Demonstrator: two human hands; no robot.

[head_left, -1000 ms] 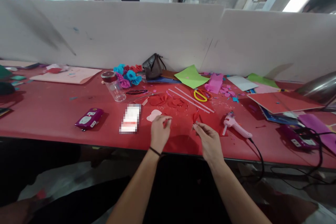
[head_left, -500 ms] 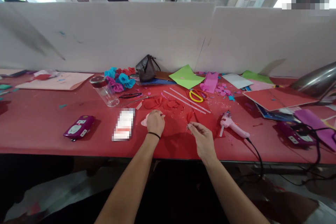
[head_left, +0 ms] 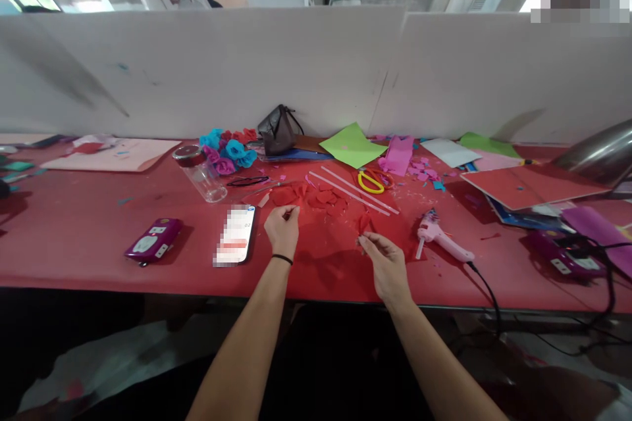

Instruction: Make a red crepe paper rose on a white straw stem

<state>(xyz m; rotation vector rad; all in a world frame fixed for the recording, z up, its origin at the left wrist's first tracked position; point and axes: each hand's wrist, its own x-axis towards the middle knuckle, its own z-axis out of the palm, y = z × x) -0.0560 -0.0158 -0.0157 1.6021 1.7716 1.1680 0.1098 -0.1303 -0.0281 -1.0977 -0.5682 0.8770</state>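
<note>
1. While pinching a red paper piece [head_left: 364, 223] between the thumb and fingertips of the right hand [head_left: 388, 263], pointing it upward, toward 11 o'clock from the knuckles
2. Reading the clock from midway between both hands, turning 12 toward the white partition [head_left: 316, 72] behind the red table [head_left: 89, 223]
3. Holding the right hand at 3 o'clock, near the table's front edge and well apart from the left hand [head_left: 282, 229]
4. Curling the left hand at 9 o'clock over the table, bringing thumb and fingertips close together, being unable to tell of anything caught between them; wearing a dark band [head_left: 282, 258] on that wrist
5. Seeing red paper scraps [head_left: 326, 197] from about 11 to 12 o'clock, near the left fingertips
6. Seeing two clear sticks [head_left: 359, 191] at 1 o'clock, slanting side by side, and scissors [head_left: 370, 191] just beyond, showing one yellow loop
7. Seeing a pink glue gun [head_left: 444, 240] at 3 o'clock, past the right hand, trailing a black cord [head_left: 486, 288] over the edge
8. Seeing a phone [head_left: 236, 235] at 9 o'clock, lying face up near the left hand, and a purple power strip [head_left: 154, 241] farther out
9. Seeing a lidded clear jar [head_left: 205, 177] and paper flowers [head_left: 232, 152] at 10, and a dark bag [head_left: 276, 131] at 11
10. Seeing a green sheet [head_left: 355, 145] between 12 and 1, and a red board [head_left: 533, 185] between 2 and 3, lying over other sheets
</note>
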